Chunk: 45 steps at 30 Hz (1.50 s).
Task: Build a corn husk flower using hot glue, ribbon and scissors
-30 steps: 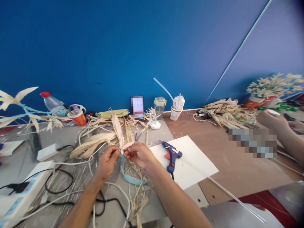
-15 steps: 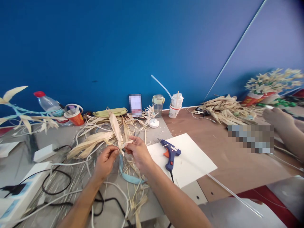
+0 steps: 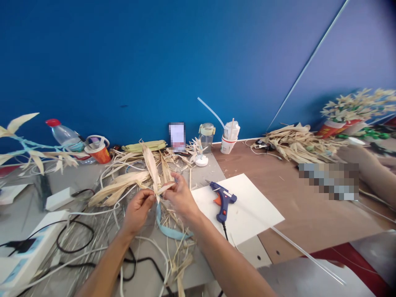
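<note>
A small pale corn husk piece (image 3: 165,188) stretches between my two hands, over the cluttered grey table. My left hand (image 3: 138,209) pinches near its left end, thumb against forefinger. The fingers of my right hand (image 3: 182,197) are closed on its right side, with the fingertips partly hidden. Behind the hands lie broad dry corn husks (image 3: 123,185), one of them pointing upward. From below the held piece a light blue ribbon (image 3: 173,234) curves down to the right. A blue glue gun (image 3: 223,200) with an orange trigger rests on a white sheet (image 3: 247,222) right of my hands.
A white power strip (image 3: 34,243) and tangled cables occupy the left. Along the blue wall stand a tilted bottle (image 3: 66,135), a red cup (image 3: 100,152), a phone (image 3: 177,137), a lidded jar (image 3: 207,137) and a paper cup (image 3: 228,145). Another person's hand (image 3: 352,154) is at right.
My right hand has shifted slightly and more of the husk piece shows between my hands. The other person's hand at the right has moved slightly left and down.
</note>
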Motion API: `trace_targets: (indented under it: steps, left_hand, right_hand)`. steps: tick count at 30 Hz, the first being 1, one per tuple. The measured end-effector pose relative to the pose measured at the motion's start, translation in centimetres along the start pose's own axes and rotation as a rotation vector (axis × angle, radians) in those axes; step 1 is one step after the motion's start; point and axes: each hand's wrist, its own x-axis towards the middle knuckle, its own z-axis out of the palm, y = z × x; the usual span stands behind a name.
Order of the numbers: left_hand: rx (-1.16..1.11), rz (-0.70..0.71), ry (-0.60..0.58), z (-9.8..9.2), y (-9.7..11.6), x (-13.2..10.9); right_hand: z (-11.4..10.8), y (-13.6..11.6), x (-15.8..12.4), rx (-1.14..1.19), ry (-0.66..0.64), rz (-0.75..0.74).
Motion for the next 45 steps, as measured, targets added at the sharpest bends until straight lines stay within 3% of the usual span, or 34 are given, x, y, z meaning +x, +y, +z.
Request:
trace_targets:
  steps: [8,12,17,19,21,25,29,37,45]
  left_hand:
    - [-0.059,-0.029,-0.012,0.1,0.0,0.1]
    - [-0.044,-0.038,-0.021,0.1,-0.1,0.1]
    - [-0.090,-0.069,-0.039,0.1,-0.5,0.1]
    - [-0.153,-0.088,-0.034,0.1,-0.5,0.0]
    - [-0.232,-0.106,-0.028,0.1,-0.2,0.0]
    - [-0.326,-0.154,-0.052,0.3,0.7,0.0]
    - [-0.343,-0.215,-0.070,0.4,1.1,-0.1]
    - [-0.275,-0.214,-0.076,0.5,0.4,0.1]
    - [-0.185,-0.106,-0.092,0.1,-0.6,0.1]
  right_hand:
    - [-0.1,-0.9,0.0,0.103,-0.010,0.049]
    - [-0.3,-1.1,-0.1,0.019,0.057,0.102]
    - [-0.9,-0.6,0.4,-0.238,0.213,-0.130]
    - [-1.2,-0.7,0.6,-0.171,0.278,-0.127]
    - [-1.5,-0.9,0.7,0.002,0.296,0.001]
    - [-1.1,-0.6,0.3,0.099,0.113,0.210]
    - [0.0,0.9,-0.3,-0.048,-0.095,0.122]
    - [0.5,0.7,-0.7,-0.319,-0.003,0.013]
    - [0.7,1.4,-0.8,-0.342,0.051,-0.033]
